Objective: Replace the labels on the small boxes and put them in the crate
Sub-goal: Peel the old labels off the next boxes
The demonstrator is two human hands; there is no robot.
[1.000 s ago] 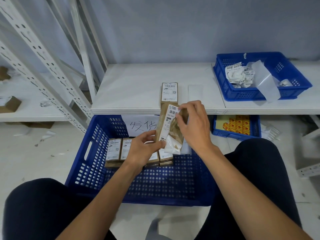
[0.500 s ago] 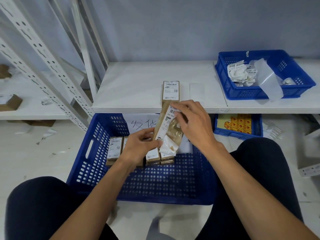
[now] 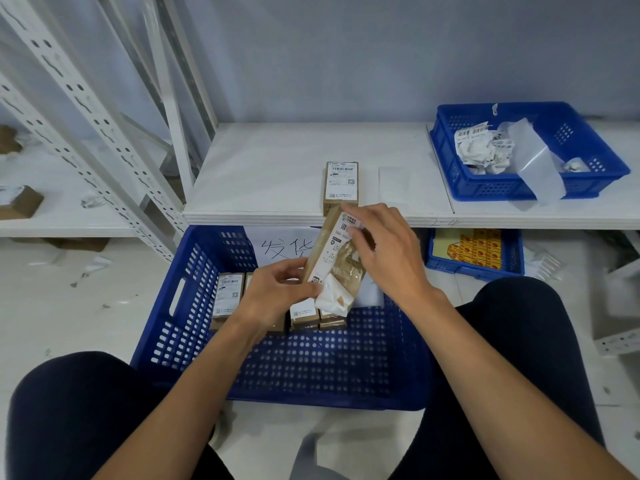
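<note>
Little has shifted — the box [image 3: 347, 271] remains tilted above the crate [image 3: 194, 306]. Left hand [image 3: 277, 292] grips its lower left edge; right hand [image 3: 388, 251] pinches the partly peeled label [image 3: 330, 252] near the top.

One small brown box [image 3: 323, 244] is tilted above the blue perforated crate [image 3: 311, 368], gripped low by the left hand [image 3: 277, 292]. Its white label [image 3: 334, 252] is torn and crumpled at the lower end; the right hand [image 3: 388, 254] pinches its top. Other labelled boxes [image 3: 228, 296] lie in a row at the crate's far end. A further box [image 3: 341, 183], labelled, lies flat at the shelf [image 3: 263, 174] edge.
</note>
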